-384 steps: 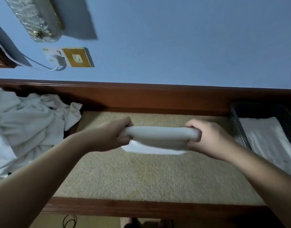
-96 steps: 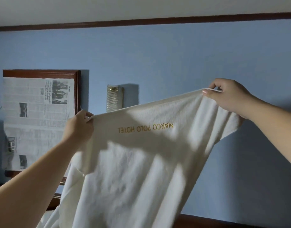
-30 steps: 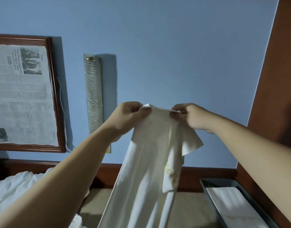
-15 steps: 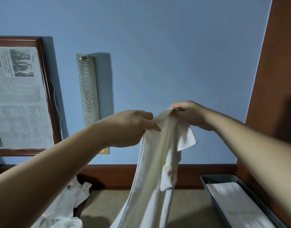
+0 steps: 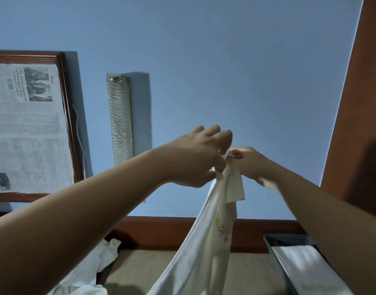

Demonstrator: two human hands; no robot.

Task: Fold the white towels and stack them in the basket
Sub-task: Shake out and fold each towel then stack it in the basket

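Note:
A white towel (image 5: 210, 241) with gold lettering hangs lengthwise in front of the blue wall, doubled over. My right hand (image 5: 250, 163) pinches its top corners. My left hand (image 5: 198, 158) is right beside it, thumb and curled fingers closing on the towel's edge just below that corner. The dark mesh basket (image 5: 289, 238) stands at the lower right on the beige surface, and a folded white towel (image 5: 306, 267) lies flat inside it. The hanging towel's lower end runs out of view at the bottom.
A heap of unfolded white towels (image 5: 91, 271) lies at the lower left. A framed newspaper (image 5: 27, 128) and a glass wall lamp (image 5: 119, 118) hang on the wall. A brown wooden panel (image 5: 357, 124) rises on the right, above the basket.
My hands have come together at the towel's top: the left hand moved right and up to meet the right one. The towel hangs narrower, shifted slightly right.

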